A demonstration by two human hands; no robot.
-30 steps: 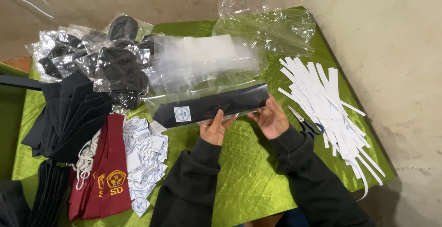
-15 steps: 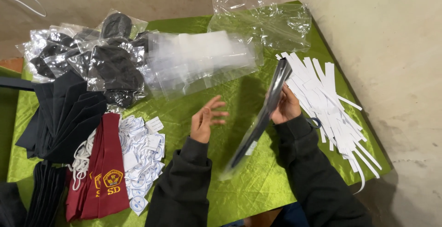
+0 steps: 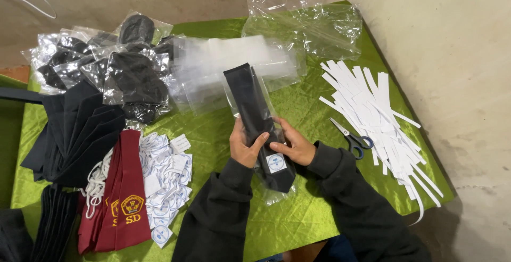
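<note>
Both hands grip a dark necktie (image 3: 255, 118) in a clear plastic sleeve, held lengthwise over the middle of the green cloth (image 3: 213, 134). Left hand (image 3: 246, 147) wraps the lower part, thumb across front; right hand (image 3: 294, 145) closed on it by the round white sticker (image 3: 275, 163). Scissors (image 3: 351, 138) & white paper strips (image 3: 372, 113) lie to the right, maroon ties (image 3: 125, 193) to the left.

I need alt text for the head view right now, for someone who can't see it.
Both hands, left hand and right hand, hold a dark necktie in a clear plastic sleeve upright over a green-covered table. White paper strips and scissors lie to the right; maroon ties, round labels and bagged dark ties to the left.
</note>
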